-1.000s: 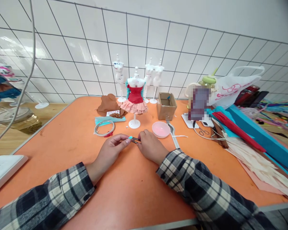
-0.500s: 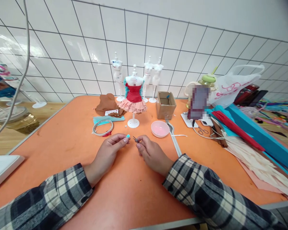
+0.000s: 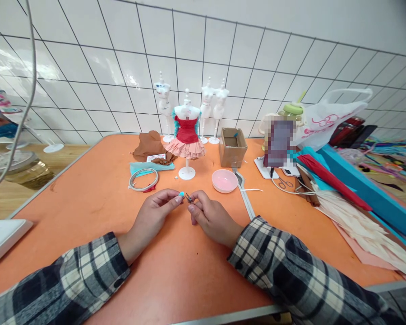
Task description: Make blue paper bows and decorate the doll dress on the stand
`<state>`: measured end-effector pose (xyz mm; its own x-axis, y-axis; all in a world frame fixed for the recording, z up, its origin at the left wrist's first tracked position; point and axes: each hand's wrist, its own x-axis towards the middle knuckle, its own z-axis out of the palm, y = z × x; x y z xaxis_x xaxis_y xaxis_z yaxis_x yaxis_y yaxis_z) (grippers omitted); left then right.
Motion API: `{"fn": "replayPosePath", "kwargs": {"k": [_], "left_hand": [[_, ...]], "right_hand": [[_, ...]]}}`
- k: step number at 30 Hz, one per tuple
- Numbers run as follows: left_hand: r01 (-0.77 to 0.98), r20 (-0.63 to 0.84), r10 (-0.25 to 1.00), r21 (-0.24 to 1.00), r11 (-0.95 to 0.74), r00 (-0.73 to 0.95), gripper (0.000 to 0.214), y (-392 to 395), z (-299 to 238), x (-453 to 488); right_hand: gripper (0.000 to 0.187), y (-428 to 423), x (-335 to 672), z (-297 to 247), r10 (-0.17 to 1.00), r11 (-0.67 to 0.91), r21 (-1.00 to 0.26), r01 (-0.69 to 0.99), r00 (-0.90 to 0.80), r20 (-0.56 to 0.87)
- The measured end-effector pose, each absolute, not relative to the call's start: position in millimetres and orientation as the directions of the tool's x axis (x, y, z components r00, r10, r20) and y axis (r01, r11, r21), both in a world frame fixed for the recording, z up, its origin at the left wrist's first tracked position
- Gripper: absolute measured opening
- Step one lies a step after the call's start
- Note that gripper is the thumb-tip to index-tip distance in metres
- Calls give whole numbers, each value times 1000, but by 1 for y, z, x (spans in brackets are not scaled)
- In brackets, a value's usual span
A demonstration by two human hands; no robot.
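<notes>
Two plaid sleeves [image 3: 71, 280] rest on the orange counter [image 3: 98, 189], wrists flat, fingers curled in, meeting low in the middle of the frame. The left hand [image 3: 155, 214] pinches a tiny teal bit [image 3: 181, 194] between thumb and forefinger. The right hand [image 3: 209, 216] is closed round a small metal tool [image 3: 188, 197], tips aimed at the bit and just beside it. Looks to me like fiddly detail work, so any move wants a steady pinch. Further back: hoop [image 3: 143, 179], pink bowl [image 3: 225, 181], dress form [image 3: 186, 135], tiled wall [image 3: 257, 67].
</notes>
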<state>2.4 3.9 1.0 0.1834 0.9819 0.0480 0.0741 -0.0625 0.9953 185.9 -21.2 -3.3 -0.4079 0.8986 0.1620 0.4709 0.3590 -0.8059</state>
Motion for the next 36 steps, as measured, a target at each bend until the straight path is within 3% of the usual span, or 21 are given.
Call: {"fn": "replayPosePath", "kwargs": {"k": [17,36], "left_hand": [[118,86,962,986,-120,258,22,-1,9,9],[-37,-16,945,999,30,327,13,0,3,8]], "right_hand": [[17,-22,185,-3,910,367,-763,531,-377,176],[13,-23,183,0,911,368,-760,536,-371,180]]}}
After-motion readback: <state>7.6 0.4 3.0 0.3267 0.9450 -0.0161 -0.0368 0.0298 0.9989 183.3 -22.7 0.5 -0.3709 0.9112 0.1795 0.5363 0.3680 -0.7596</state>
